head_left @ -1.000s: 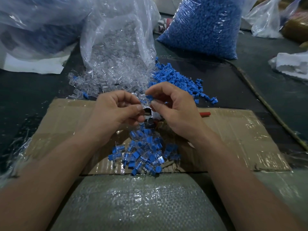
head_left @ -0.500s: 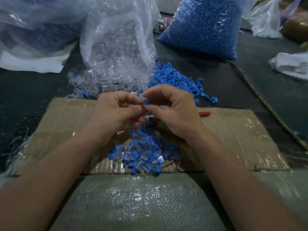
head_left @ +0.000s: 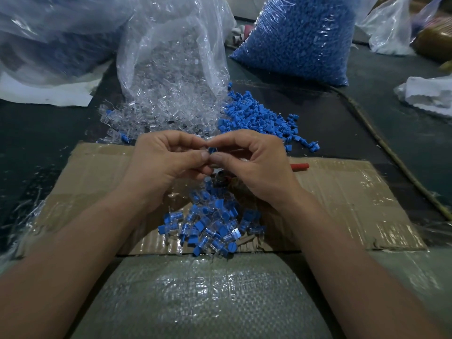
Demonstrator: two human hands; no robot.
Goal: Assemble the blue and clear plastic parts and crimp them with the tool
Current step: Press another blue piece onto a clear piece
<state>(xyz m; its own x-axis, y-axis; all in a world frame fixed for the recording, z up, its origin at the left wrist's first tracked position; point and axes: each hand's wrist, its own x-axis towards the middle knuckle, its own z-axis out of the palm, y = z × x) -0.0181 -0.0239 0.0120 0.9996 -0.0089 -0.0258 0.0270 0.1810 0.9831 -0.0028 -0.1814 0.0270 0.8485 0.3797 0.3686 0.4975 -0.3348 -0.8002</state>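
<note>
My left hand (head_left: 168, 162) and my right hand (head_left: 254, 165) meet fingertip to fingertip above the cardboard. Between them they pinch a small blue part (head_left: 211, 150); a clear part is likely in the same pinch, mostly hidden by the fingers. Under my hands lies the crimp tool (head_left: 220, 179), its metal head half covered and its red handle (head_left: 299, 166) sticking out to the right. A heap of joined blue-and-clear pieces (head_left: 210, 228) lies near the cardboard's front edge. Loose clear parts (head_left: 156, 118) and loose blue parts (head_left: 256, 116) lie behind my hands.
The taped cardboard sheet (head_left: 342, 204) lies on a dark table. A clear bag of clear parts (head_left: 171, 57) and a bag of blue parts (head_left: 298, 37) stand at the back. A woven sack (head_left: 195, 294) lies in front, crumpled white paper (head_left: 428, 94) at right.
Both hands have risen slightly off the tool and drawn closer, so thumbs and forefingers now touch around the small blue part.
</note>
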